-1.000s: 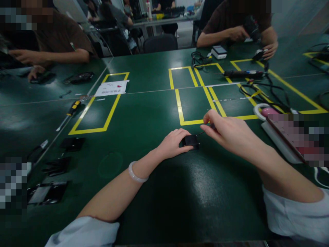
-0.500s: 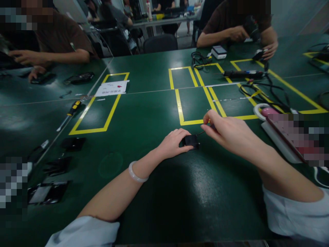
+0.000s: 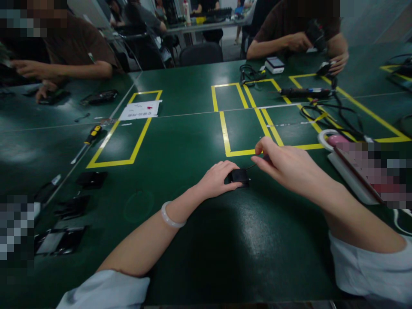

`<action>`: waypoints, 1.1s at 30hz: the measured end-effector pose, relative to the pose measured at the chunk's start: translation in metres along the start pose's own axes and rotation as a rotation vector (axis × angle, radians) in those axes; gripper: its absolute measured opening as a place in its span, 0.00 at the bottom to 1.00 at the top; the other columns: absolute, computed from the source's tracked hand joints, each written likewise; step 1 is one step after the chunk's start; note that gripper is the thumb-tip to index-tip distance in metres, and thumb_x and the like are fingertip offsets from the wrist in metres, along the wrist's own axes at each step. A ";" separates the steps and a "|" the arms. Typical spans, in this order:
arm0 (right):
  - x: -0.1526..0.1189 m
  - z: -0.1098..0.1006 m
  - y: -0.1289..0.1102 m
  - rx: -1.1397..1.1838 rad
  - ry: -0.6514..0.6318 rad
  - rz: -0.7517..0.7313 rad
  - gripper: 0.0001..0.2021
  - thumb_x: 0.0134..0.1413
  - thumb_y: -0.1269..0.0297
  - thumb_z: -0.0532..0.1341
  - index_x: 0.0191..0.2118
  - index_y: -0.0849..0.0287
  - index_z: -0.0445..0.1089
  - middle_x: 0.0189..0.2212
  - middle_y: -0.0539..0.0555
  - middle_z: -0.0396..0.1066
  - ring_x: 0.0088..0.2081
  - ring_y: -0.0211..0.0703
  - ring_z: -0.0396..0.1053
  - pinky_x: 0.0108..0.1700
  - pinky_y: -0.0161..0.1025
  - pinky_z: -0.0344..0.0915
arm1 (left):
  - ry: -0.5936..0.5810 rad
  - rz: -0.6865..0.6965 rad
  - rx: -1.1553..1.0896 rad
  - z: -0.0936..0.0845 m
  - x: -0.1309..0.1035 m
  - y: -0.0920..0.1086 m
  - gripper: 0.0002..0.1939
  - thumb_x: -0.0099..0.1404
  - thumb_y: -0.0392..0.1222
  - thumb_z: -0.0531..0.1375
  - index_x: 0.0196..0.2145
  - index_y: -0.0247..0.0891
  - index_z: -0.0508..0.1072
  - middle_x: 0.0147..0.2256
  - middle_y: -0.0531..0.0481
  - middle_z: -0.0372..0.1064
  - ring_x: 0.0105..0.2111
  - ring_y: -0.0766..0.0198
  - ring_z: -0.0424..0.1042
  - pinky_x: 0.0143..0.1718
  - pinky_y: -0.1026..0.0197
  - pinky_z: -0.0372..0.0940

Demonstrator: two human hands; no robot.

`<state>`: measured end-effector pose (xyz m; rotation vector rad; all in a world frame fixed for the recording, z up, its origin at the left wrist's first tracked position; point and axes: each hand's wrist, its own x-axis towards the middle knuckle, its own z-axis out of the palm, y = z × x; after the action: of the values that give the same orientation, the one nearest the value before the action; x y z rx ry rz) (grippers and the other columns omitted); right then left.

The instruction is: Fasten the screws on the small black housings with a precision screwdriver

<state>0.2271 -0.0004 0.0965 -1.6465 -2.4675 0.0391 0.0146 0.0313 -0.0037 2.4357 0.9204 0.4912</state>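
Observation:
A small black box-shaped part (image 3: 240, 177) rests on the green table (image 3: 193, 240), with tiny metal tips on its right side. My left hand (image 3: 219, 179) grips it from the left, fingers over the far side and thumb along the near side. From its upper right corner a thin dark wire (image 3: 251, 166) runs toward my right hand (image 3: 273, 161). That hand is closed just above and right of the part, thumb and forefinger bent together. What lies between its fingertips is too small and dark to make out clearly.
A screwdriver (image 3: 93, 134), black parts (image 3: 92, 179) and a clear bag (image 3: 59, 241) lie left. A paper label (image 3: 140, 110) sits on yellow tape. Cables (image 3: 337, 116), a white-and-pink object (image 3: 337, 140) and a pen-like tool (image 3: 305, 92) are right. Two people work across the table.

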 end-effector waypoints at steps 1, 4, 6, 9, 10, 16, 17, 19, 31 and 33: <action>0.000 0.000 0.000 -0.001 -0.002 0.001 0.10 0.64 0.57 0.50 0.43 0.57 0.60 0.26 0.50 0.71 0.26 0.44 0.68 0.25 0.37 0.48 | -0.003 0.002 0.000 0.000 0.000 0.000 0.20 0.65 0.54 0.58 0.49 0.40 0.66 0.47 0.45 0.67 0.48 0.54 0.66 0.50 0.52 0.62; 0.000 0.000 0.001 0.006 -0.003 -0.007 0.09 0.64 0.60 0.49 0.44 0.57 0.60 0.28 0.51 0.72 0.26 0.43 0.68 0.26 0.37 0.48 | -0.009 0.009 -0.007 -0.001 0.000 0.001 0.20 0.65 0.54 0.58 0.49 0.40 0.66 0.48 0.44 0.67 0.48 0.54 0.66 0.51 0.52 0.61; -0.001 0.000 0.000 0.012 0.005 -0.013 0.09 0.63 0.61 0.49 0.45 0.58 0.60 0.29 0.51 0.73 0.26 0.43 0.68 0.26 0.38 0.48 | -0.009 0.010 -0.010 -0.001 0.000 0.001 0.20 0.65 0.54 0.58 0.49 0.40 0.67 0.48 0.44 0.67 0.48 0.54 0.66 0.51 0.52 0.61; -0.001 -0.002 -0.001 0.020 0.009 -0.016 0.10 0.62 0.61 0.50 0.46 0.58 0.60 0.29 0.52 0.72 0.27 0.43 0.68 0.26 0.38 0.48 | -0.010 0.003 -0.007 -0.002 0.000 0.001 0.19 0.65 0.54 0.58 0.49 0.40 0.67 0.48 0.45 0.67 0.48 0.54 0.66 0.50 0.52 0.62; -0.001 -0.002 -0.002 0.020 0.008 -0.013 0.10 0.62 0.61 0.50 0.45 0.58 0.60 0.28 0.51 0.72 0.27 0.43 0.68 0.26 0.37 0.48 | -0.012 0.000 -0.005 -0.002 0.000 0.001 0.19 0.65 0.54 0.58 0.49 0.41 0.67 0.48 0.45 0.67 0.48 0.54 0.66 0.50 0.52 0.62; 0.000 -0.002 -0.002 -0.014 -0.015 0.018 0.11 0.64 0.57 0.48 0.44 0.57 0.60 0.27 0.51 0.73 0.26 0.44 0.68 0.26 0.37 0.47 | -0.009 -0.003 -0.009 -0.002 0.000 0.001 0.20 0.65 0.54 0.59 0.49 0.40 0.66 0.47 0.45 0.67 0.48 0.54 0.66 0.50 0.52 0.62; 0.000 -0.001 -0.002 -0.023 -0.018 0.015 0.11 0.64 0.57 0.47 0.44 0.57 0.60 0.27 0.51 0.73 0.26 0.43 0.68 0.25 0.37 0.47 | -0.011 -0.002 -0.009 -0.002 0.000 0.001 0.20 0.65 0.54 0.58 0.49 0.40 0.66 0.48 0.45 0.67 0.48 0.54 0.66 0.50 0.52 0.62; 0.000 -0.001 -0.001 -0.041 -0.013 0.007 0.11 0.64 0.59 0.47 0.44 0.58 0.60 0.27 0.51 0.72 0.25 0.43 0.67 0.25 0.37 0.46 | -0.018 0.001 -0.010 -0.002 0.001 0.001 0.20 0.65 0.54 0.58 0.49 0.40 0.67 0.48 0.44 0.67 0.48 0.54 0.66 0.51 0.52 0.62; -0.001 0.000 0.000 -0.010 0.002 0.005 0.12 0.63 0.56 0.49 0.44 0.57 0.61 0.27 0.51 0.73 0.26 0.44 0.68 0.25 0.37 0.46 | -0.011 0.005 -0.007 -0.001 0.001 0.000 0.20 0.65 0.54 0.58 0.50 0.40 0.66 0.48 0.44 0.67 0.48 0.54 0.66 0.50 0.52 0.62; -0.001 0.000 0.000 -0.018 0.003 0.000 0.11 0.63 0.58 0.48 0.44 0.57 0.61 0.27 0.51 0.73 0.25 0.43 0.68 0.25 0.37 0.46 | -0.012 0.003 -0.006 -0.002 0.001 0.001 0.20 0.65 0.54 0.58 0.49 0.40 0.66 0.48 0.45 0.67 0.48 0.54 0.66 0.50 0.52 0.62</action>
<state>0.2271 -0.0011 0.0966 -1.6528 -2.4731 0.0141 0.0146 0.0318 -0.0019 2.4322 0.9098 0.4792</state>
